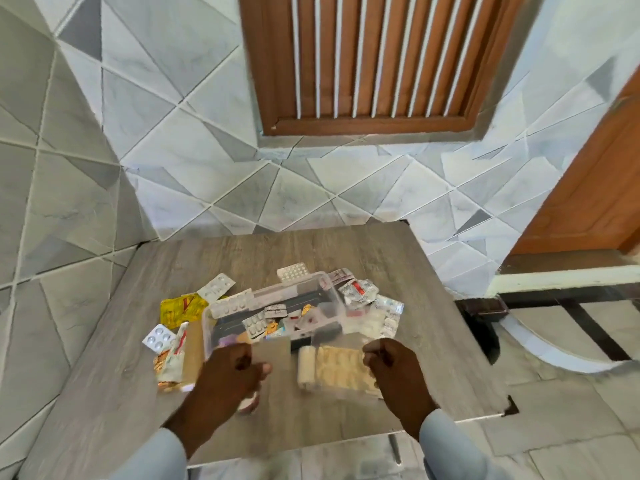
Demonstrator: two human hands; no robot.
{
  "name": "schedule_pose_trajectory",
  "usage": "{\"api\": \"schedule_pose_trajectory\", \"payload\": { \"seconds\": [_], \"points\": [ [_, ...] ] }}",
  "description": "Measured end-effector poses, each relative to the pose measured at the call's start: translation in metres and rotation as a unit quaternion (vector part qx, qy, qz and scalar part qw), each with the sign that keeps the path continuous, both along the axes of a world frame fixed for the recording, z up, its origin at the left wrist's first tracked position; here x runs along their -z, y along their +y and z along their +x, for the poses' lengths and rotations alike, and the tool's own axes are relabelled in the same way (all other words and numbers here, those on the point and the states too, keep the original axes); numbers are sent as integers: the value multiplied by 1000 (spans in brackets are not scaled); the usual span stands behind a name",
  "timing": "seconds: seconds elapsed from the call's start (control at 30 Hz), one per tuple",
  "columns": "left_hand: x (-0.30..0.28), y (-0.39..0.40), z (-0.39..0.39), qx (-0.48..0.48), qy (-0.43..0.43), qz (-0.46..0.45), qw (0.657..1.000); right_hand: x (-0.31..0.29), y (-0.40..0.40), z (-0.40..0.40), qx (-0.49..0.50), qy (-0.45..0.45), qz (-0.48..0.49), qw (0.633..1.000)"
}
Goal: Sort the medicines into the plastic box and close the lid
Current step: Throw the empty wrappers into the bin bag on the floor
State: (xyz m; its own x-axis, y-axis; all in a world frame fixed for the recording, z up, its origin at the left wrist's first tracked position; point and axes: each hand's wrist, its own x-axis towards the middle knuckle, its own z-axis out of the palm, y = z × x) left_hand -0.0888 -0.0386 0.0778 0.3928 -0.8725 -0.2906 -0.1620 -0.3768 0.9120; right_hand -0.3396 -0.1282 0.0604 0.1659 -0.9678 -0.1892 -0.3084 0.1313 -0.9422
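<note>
A clear plastic box sits open on the table, blister-pack medicines strewn inside and around it.

Looks like a room in someone's home, not a pharmacy or clinic. The small wood-grain table is pushed into a corner, and the walls behind it and to its left have grey and white triangle-pattern tiles. Right above the table there's a brown wooden louvered window, and to its right a wooden door. The floor beside the table is pale tile too.
</note>
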Motion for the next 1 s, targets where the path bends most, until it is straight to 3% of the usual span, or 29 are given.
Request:
{"api": "schedule_pose_trajectory", "payload": {
  "seconds": [0.17, 0.3, 0.47, 0.63, 1.0],
  "points": [
    [-15, -53, -152, 28, 91, -57, 994, -31, -9, -120, 57, -85, 25, 994],
    [-15, -86, -262, 75, 149, -41, 985, -48, -14, -223, 83, -109, 37, 990],
    [-13, -129, -376, 129, 131, -31, 983, -49, -25, -326, 131, -128, 58, 981],
    [1, -179, -449, 144, 99, -52, 983, -33, -61, -389, 188, -138, 98, 967],
    [43, -355, -547, 187, 88, 30, 978, 1, -225, -482, 223, -59, 176, 957]
  ]
}}
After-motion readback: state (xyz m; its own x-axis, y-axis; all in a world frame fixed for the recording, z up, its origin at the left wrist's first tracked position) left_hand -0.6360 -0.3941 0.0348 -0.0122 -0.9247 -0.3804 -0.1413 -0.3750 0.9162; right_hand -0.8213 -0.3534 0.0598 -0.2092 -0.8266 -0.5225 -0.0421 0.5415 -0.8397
